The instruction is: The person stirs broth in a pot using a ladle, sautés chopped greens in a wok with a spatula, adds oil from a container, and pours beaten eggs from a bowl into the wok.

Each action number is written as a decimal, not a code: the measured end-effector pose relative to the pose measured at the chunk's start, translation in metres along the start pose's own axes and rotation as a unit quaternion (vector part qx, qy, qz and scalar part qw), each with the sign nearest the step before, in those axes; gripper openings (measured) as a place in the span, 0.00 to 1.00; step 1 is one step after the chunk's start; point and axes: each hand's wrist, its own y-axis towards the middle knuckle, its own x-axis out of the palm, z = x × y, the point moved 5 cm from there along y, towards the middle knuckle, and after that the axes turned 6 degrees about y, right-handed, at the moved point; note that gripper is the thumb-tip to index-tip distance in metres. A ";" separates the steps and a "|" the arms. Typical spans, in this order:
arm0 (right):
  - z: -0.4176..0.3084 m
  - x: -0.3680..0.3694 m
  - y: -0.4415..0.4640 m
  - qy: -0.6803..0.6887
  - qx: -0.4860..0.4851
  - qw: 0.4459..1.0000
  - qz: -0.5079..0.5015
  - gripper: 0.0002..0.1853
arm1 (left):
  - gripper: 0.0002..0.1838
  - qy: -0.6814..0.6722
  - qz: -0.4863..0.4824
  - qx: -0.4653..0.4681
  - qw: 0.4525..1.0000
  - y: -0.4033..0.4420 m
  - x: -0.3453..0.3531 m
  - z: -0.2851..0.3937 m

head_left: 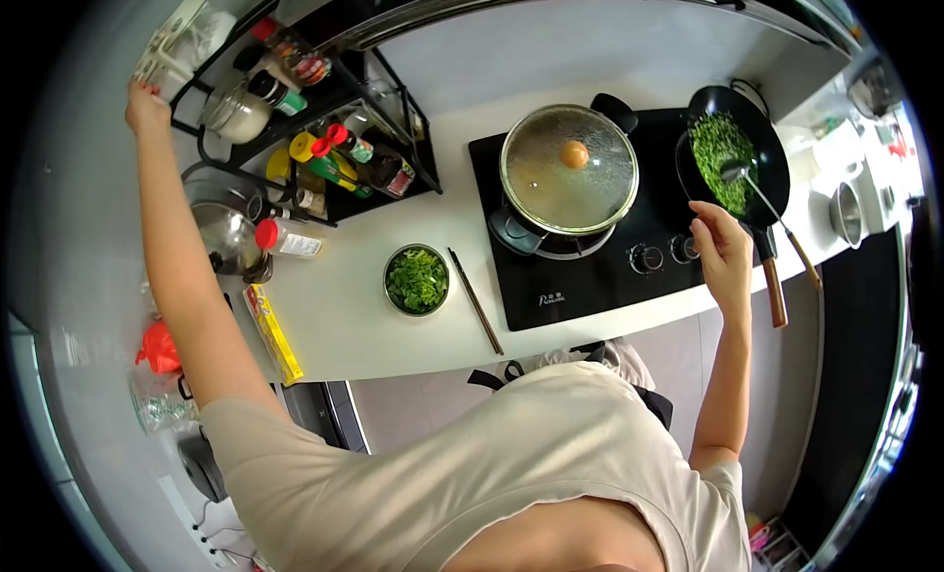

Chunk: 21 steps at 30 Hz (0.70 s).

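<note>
My left hand [147, 108] is stretched out to the far upper left, its fingers curled at the end of a white seasoning box [177, 51] with clear parts on top of the rack. Part of that grip is hidden. My right hand [723, 245] hangs in the air over the stove's right side, fingers curled loosely towards the thumb, with nothing visible in them. Just beyond it is a black wok [774, 179] holding chopped greens [721, 144]. A metal spatula [767, 200] rests in the wok, its wooden-tipped handle pointing towards me.
A glass-lidded pot [568, 193] stands on the black cooktop [551, 297]. Left of it are chopsticks [476, 301] and a bowl of chopped herbs [416, 280]. A black rack [236, 159] holds several bottles. A red-capped jar [288, 240] and a yellow box [273, 333] are nearby.
</note>
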 end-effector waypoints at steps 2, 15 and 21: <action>-0.007 0.006 -0.002 0.005 -0.032 0.999 0.012 0.11 | 0.25 0.039 0.009 0.008 0.999 -0.006 -0.006 0.016; 0.020 -0.010 -0.016 0.044 -0.007 0.998 0.045 0.11 | 0.11 0.251 -0.448 0.470 0.718 -0.536 0.153 0.093; 0.021 -0.020 -0.039 0.027 -0.019 0.998 0.048 0.10 | 0.14 0.462 -0.596 0.410 0.513 -0.616 0.226 0.022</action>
